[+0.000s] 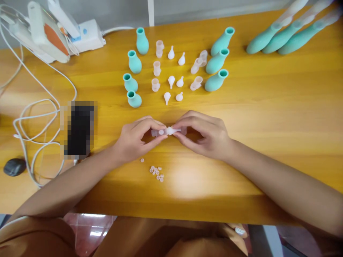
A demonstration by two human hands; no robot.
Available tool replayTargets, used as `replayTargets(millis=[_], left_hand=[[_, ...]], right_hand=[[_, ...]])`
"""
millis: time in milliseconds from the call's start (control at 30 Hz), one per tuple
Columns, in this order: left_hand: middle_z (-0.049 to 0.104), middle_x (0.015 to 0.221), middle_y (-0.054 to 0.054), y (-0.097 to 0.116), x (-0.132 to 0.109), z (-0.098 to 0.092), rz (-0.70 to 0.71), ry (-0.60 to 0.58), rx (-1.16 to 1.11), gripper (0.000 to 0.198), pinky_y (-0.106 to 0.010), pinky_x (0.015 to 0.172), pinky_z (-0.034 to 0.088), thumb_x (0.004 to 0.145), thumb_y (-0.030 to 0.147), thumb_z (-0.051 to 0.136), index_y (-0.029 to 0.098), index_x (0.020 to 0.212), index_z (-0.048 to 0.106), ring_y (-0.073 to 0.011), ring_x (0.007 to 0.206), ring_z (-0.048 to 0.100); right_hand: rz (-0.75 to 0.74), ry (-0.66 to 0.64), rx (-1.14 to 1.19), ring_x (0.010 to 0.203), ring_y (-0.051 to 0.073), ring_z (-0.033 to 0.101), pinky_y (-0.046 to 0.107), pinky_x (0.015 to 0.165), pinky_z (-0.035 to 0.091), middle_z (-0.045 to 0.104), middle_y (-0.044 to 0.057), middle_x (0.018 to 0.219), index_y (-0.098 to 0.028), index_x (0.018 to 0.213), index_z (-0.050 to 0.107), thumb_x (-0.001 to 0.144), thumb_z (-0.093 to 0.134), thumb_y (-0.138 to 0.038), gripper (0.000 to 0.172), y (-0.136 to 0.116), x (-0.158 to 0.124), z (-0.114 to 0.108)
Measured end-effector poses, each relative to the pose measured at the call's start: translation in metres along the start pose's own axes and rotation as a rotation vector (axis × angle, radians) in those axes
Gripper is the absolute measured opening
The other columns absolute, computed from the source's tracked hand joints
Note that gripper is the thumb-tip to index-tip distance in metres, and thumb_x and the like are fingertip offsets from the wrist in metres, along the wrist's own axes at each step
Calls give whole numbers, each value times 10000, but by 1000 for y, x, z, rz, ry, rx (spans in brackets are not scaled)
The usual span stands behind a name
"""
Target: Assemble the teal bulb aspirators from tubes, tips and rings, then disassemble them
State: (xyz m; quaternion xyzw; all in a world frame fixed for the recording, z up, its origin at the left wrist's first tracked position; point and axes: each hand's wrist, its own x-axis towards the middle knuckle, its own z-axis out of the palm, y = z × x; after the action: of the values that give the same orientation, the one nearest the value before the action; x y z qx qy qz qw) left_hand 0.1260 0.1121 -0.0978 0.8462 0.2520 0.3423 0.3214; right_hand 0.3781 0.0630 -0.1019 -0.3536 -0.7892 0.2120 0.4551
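Fingertips of my left hand (138, 137) pinch a clear plastic tube piece (158, 132) with a round spot on its side. My right hand (205, 134) closes its thumb and fingers on a white nozzle tip (170, 131), whose wide end meets the tube piece. Another translucent part (183, 130) shows between the right fingers, partly hidden. Beyond the hands stand teal rubber bulbs (134, 62) in a left column and more teal bulbs (216, 80) on the right. Between them lie several clear plastic connectors (157, 68) and loose white nozzle tips (180, 82).
Small pale rings (157, 172) lie scattered near the front edge. Three teal bulbs with clear tops (297, 41) lie at the back right. On the left are a dark pixelated device (79, 130), white cables (40, 142), a black mouse (14, 167) and a power strip (89, 35).
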Motion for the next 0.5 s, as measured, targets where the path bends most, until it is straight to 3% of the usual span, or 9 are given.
replayTargets(millis=[233,500], left_hand=[[851,1055,-61,0,3,-3,116,-68,33,171,-276,753,618,992,157,788,210,1136,714,-164,928,794],[834,1030,-64,0,-6,3,-84,43,-188,178,-298,776,629,972,223,833,219,1127,745,-157,870,779]], right_hand=[[-10,-61,9,779,155,696,292,686,607,747,77,999,-193,1200,737,1043,701,-150,166,-3,0,-2],[94,60,157,830,172,752,298,700,624,788,75,994,-211,1121,782,1010,766,-171,119,-5,1,4]])
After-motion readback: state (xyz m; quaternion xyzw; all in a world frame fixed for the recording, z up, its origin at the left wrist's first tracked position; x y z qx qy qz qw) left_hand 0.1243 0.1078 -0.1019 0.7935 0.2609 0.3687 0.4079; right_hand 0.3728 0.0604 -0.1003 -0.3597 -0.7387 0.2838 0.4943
